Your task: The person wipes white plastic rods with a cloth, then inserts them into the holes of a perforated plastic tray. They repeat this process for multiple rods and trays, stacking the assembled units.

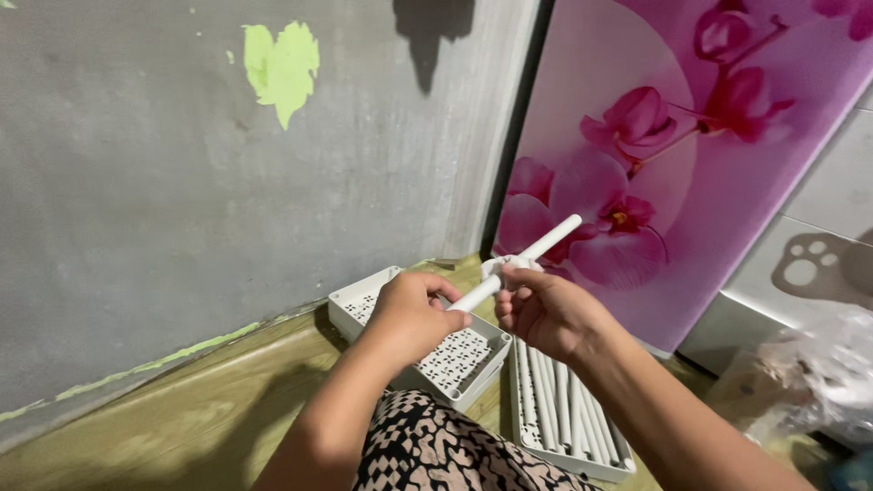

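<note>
Centre of frame: left hand (pixel 411 314) is curled shut round the lower end of a slim white plastic tube (pixel 527 257), which runs diagonally up to the right, its free end in front of the pink orchid-print panel (pixel 691 173). Right hand (pixel 546 312) sits just beside the left, fingers pinched closed on a small white plastic connector piece (pixel 506 266) fitted on the tube approx at mid-length. Both hands are held up in the air, above the floor items.

Below the hands, lower centre: a white perforated plastic tray (pixel 459 359) lies flat on the yellowish-green floor (pixel 182 409), partly hidden by the left wrist. Just right of it, touching or nearly so (can't tell which), a second white tray holding a row of white tubes (pixel 564 418) laid side by side.

Bottom centre: a knee in black-and-white patterned fabric (pixel 436 455).

Left half of frame: grey concrete wall (pixel 164 200) w/ a light-green paint patch (pixel 284 68) in the upper left. Right side: the pink panel leans vs. the wall; beyond it, white tiles w/ a paw-print sticker (pixel 805 264). Lower right corner: crumpled clear plastic bag (pixel 823 373), blurred.
</note>
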